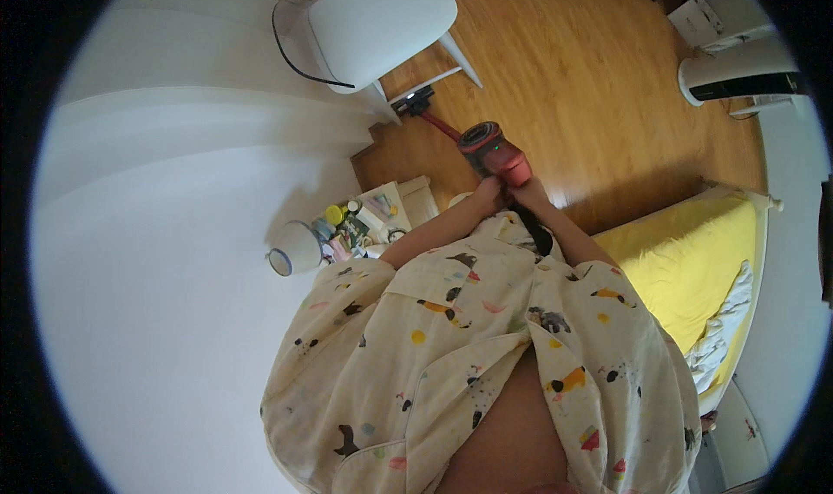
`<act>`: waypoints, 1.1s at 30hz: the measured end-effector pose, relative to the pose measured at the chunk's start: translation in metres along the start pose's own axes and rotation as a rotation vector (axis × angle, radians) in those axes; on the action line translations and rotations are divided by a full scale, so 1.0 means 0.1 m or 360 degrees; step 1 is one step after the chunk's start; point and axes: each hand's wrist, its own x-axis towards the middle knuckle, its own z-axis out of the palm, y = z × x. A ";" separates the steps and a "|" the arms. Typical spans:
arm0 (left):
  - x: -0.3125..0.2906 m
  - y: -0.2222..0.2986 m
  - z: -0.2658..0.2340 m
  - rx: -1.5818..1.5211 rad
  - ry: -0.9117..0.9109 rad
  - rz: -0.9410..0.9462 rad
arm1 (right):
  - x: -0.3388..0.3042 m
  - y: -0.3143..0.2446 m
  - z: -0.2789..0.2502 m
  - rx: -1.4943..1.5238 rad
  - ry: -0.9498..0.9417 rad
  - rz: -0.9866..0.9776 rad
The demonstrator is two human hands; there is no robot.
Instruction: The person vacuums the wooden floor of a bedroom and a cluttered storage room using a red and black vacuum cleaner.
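A red and dark grey cordless vacuum cleaner [496,154] is in front of my body, its red tube running away to the far left. At the tube's end, the dark floor head [413,102] lies by the legs of a white chair [382,25]. My left hand [492,194] is closed around the near end of the vacuum, under its body. Close beside it, my right hand [529,195] also grips that end. A small green light shows on the vacuum's body. Both hands' fingers are partly hidden by the vacuum and by each other.
Left of me, a small bedside table [395,200] carries several jars, bottles and packets beside a white lampshade-like cylinder [297,249]. To the right stands a bed with a yellow sheet [685,251]. A white tower appliance [737,79] stands far right on the wooden floor [555,60].
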 end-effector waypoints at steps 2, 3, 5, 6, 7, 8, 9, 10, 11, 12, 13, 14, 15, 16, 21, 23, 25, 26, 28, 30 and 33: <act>-0.01 -0.02 -0.04 0.0025 0.0049 0.0002 | 0.03 -0.02 0.02 -0.0060 -0.0014 0.0068; 0.02 -0.04 -0.13 0.0023 0.0064 0.0000 | 0.03 -0.03 0.04 -0.0132 -0.0027 0.0121; 0.11 -0.12 -0.36 0.0040 0.0078 0.0067 | -0.04 -0.04 0.10 -0.0047 0.0042 0.0028; 0.08 -0.14 -0.31 0.0039 0.0091 0.0055 | -0.07 0.00 0.12 0.0038 0.0133 -0.0058; 0.04 -0.18 -0.27 -0.0046 0.0090 -0.0040 | -0.10 0.02 0.16 0.0110 0.0205 -0.0133; 0.00 -0.20 -0.23 -0.0132 0.0090 -0.0132 | -0.12 0.05 0.21 0.0164 0.0249 -0.0177; 0.00 -0.20 -0.25 -0.0129 0.0100 -0.0136 | -0.13 0.05 0.23 0.0203 0.0277 -0.0212; 0.00 -0.19 -0.27 -0.0074 0.0078 -0.0136 | -0.12 0.04 0.25 0.0218 0.0276 -0.0227; -0.01 -0.18 -0.30 -0.0020 0.0057 -0.0136 | -0.09 0.03 0.25 0.0220 0.0266 -0.0231; -0.01 -0.17 -0.33 0.0034 0.0034 -0.0135 | -0.10 0.04 0.26 0.0205 0.0238 -0.0219; 0.02 -0.12 -0.34 0.0101 0.0002 -0.0127 | -0.07 0.03 0.24 0.0191 0.0213 -0.0214; 0.04 -0.08 -0.35 0.0168 -0.0031 -0.0119 | -0.04 0.02 0.24 0.0190 0.0207 -0.0225; 0.03 -0.04 -0.28 0.0187 -0.0034 -0.0120 | 0.01 0.02 0.23 0.0186 0.0195 -0.0225; 0.00 -0.02 -0.17 0.0234 -0.0072 -0.0113 | 0.05 0.01 0.24 0.0189 0.0200 -0.0236; -0.03 -0.04 -0.13 0.0170 0.0077 -0.0104 | 0.10 -0.05 0.23 0.0223 0.0207 -0.0308; -0.04 0.00 -0.05 0.0217 -0.0058 -0.0078 | 0.11 -0.04 0.19 0.0219 0.0198 -0.0310; -0.05 0.02 0.00 0.0306 -0.0020 -0.0081 | 0.11 -0.02 0.15 0.0212 0.0180 -0.0300; -0.04 0.02 0.03 0.0385 0.0010 -0.0077 | 0.12 0.00 0.12 0.0209 0.0174 -0.0288; -0.07 0.03 0.16 0.0395 0.0013 -0.0054 | 0.15 0.00 0.10 0.0204 0.0158 -0.0290; -0.01 0.03 0.16 0.0407 0.0014 -0.0038 | 0.17 0.01 0.09 0.0219 0.0151 -0.0293; 0.21 0.05 -0.05 0.0169 -0.0215 0.0075 | 0.24 0.02 0.06 0.0218 0.0127 -0.0313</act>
